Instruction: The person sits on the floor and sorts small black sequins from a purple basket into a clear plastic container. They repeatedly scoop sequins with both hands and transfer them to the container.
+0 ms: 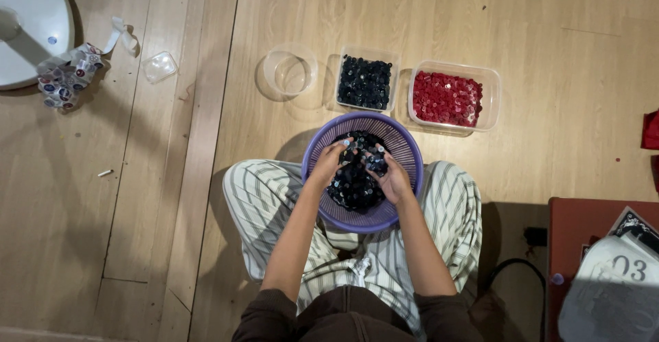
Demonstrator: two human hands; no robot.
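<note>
Our left hand [328, 165] and right hand [395, 179] dig into dark buttons [355, 184] in a purple basket [405, 143], loosely clutching some. Beyond on the floor [549, 40]: trays of dark buttons [366, 81] and red buttons [446, 98], an empty cup [290, 71].

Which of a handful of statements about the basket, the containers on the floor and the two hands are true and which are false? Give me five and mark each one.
1. Both hands are inside the purple basket. True: the left hand and the right hand are in the dark small pieces it holds.
2. The container of red pieces lies left of the container of dark pieces. False: it lies to its right.
3. The round clear container is full of red pieces. False: it looks empty.
4. The basket sits between the striped trouser legs. True.
5. The basket is green. False: it is purple.
</note>
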